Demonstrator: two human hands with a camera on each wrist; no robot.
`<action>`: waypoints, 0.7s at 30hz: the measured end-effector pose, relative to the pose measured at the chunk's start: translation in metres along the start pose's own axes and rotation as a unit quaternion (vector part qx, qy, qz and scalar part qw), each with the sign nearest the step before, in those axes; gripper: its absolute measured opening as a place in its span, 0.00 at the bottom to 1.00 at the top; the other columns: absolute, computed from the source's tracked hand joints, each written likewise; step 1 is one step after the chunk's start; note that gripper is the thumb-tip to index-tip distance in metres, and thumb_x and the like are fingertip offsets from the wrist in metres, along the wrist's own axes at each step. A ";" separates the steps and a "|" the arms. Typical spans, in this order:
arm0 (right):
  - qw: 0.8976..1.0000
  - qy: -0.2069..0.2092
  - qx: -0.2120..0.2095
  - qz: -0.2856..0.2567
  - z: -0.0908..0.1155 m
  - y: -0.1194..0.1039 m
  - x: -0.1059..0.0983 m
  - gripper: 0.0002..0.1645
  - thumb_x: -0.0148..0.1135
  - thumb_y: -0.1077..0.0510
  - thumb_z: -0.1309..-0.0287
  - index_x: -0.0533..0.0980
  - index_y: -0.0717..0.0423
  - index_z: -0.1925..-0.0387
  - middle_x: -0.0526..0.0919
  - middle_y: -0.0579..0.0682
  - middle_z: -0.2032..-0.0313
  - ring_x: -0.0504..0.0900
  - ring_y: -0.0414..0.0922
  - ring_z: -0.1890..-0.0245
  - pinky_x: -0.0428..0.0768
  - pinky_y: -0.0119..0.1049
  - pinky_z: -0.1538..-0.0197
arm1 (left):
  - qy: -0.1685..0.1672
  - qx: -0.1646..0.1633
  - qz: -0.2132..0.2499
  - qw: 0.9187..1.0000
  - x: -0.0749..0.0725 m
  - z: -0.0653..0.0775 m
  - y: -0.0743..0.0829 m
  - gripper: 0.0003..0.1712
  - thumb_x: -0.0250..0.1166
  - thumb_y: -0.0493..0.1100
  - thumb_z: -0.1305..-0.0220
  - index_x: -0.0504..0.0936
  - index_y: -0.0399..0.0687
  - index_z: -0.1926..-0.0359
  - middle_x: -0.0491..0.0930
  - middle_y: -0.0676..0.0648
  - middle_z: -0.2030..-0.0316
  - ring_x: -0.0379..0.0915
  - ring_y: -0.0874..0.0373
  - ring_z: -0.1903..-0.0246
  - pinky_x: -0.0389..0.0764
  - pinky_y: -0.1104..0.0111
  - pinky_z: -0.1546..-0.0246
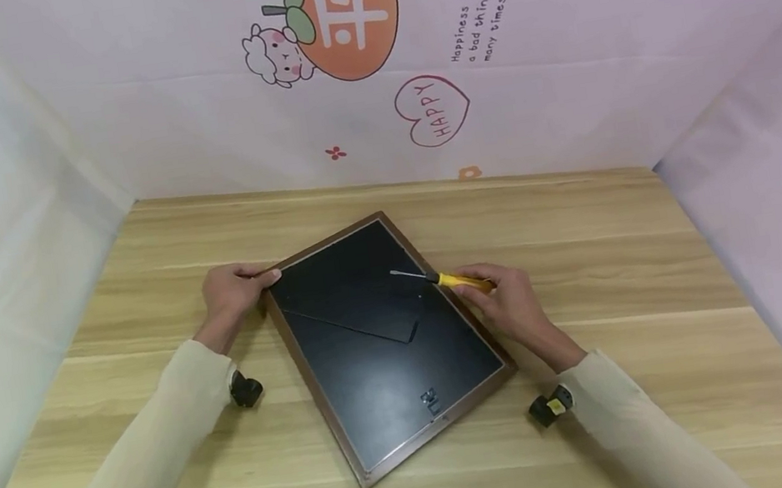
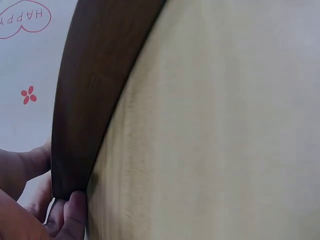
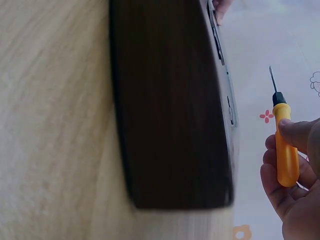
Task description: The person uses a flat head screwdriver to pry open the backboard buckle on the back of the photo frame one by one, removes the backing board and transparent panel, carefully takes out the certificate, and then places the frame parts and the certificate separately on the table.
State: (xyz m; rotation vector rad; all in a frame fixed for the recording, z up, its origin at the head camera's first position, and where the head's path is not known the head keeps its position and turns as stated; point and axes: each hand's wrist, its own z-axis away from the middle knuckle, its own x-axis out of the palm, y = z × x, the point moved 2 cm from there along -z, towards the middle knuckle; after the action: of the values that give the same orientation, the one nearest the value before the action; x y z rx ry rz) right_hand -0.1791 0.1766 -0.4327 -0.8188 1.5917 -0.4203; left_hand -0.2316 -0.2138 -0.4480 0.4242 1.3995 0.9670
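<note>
A brown picture frame point(image 1: 307, 375) lies with its black backing board point(image 1: 374, 381) facing up, turned at an angle on the table. My left hand point(image 1: 231, 291) grips its far left corner, thumb on top; in the left wrist view the fingers curl in at the end of the brown side point(image 2: 92, 75). A screwdriver point(image 1: 453, 278) with a yellow handle is held in my right hand point(image 1: 509, 298), over the right side of the frame. Its metal tip points left above the board. The right wrist view shows thumb and fingers around the handle point(image 3: 287, 160).
A support leg point(image 1: 351, 329) is outlined on the backing board, and a small metal fitting point(image 1: 429, 398) sits near its close edge. The wooden table point(image 1: 636, 258) meets a printed white curtain point(image 1: 191, 122) at the back, with white sheets at both sides.
</note>
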 end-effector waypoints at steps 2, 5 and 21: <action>1.000 0.000 -0.002 -0.003 0.000 0.000 0.000 0.15 0.67 0.60 0.40 0.83 0.55 0.50 0.87 0.56 0.52 0.83 0.49 0.58 0.85 0.47 0.55 | 0.007 -0.006 0.009 1.000 -0.001 0.004 -0.001 0.21 0.72 0.51 0.42 0.87 0.42 0.53 0.84 0.39 0.49 0.76 0.42 0.43 0.75 0.54 0.40; 1.000 0.001 -0.006 -0.008 0.000 -0.001 0.001 0.15 0.67 0.60 0.40 0.83 0.55 0.51 0.87 0.56 0.52 0.84 0.50 0.55 0.85 0.48 0.52 | 0.014 -0.005 0.010 1.000 -0.001 0.010 -0.004 0.20 0.72 0.50 0.42 0.87 0.40 0.55 0.85 0.37 0.52 0.77 0.42 0.46 0.77 0.55 0.43; 1.000 0.002 -0.018 -0.018 -0.002 -0.003 0.001 0.14 0.69 0.60 0.41 0.84 0.55 0.53 0.87 0.56 0.53 0.85 0.50 0.58 0.85 0.46 0.54 | 0.001 0.003 -0.020 1.000 -0.007 0.037 -0.014 0.20 0.71 0.52 0.40 0.87 0.40 0.56 0.85 0.37 0.53 0.79 0.44 0.53 0.74 0.69 0.66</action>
State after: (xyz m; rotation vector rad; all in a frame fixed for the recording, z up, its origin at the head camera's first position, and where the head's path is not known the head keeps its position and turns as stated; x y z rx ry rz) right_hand -0.1805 0.1737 -0.4309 -0.8766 1.5938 -0.4200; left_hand -0.1915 -0.2166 -0.4477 0.3990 1.4090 0.9309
